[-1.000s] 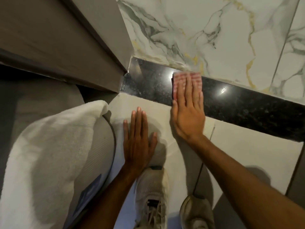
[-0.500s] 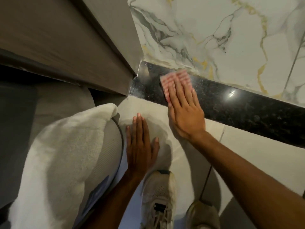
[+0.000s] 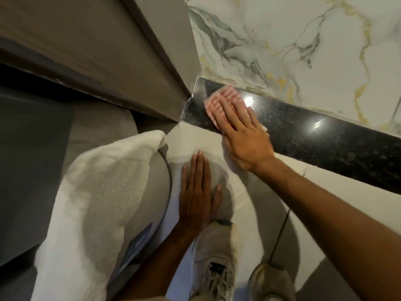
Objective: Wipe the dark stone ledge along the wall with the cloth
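A marble wall (image 3: pixel 303 44) rises behind the dark stone ledge (image 3: pixel 325 140), which runs along its foot above the pale tiled floor (image 3: pixel 249 205). A white towel (image 3: pixel 97 192) lies at the left. The left hand (image 3: pixel 196 196) rests flat on the floor, fingers released. The right hand (image 3: pixel 240 131) presses the pink striped cloth (image 3: pixel 219 101) flat on the ledge near the corner, fingers extended, not clenched.

cloth (image 3: pixel 219 101) mostly hidden under right hand (image 3: pixel 243 135)

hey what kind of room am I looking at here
Probably a bathroom or hotel room: a marble-look tiled wall, a polished dark stone ledge at its base, pale floor tiles and a white towel.
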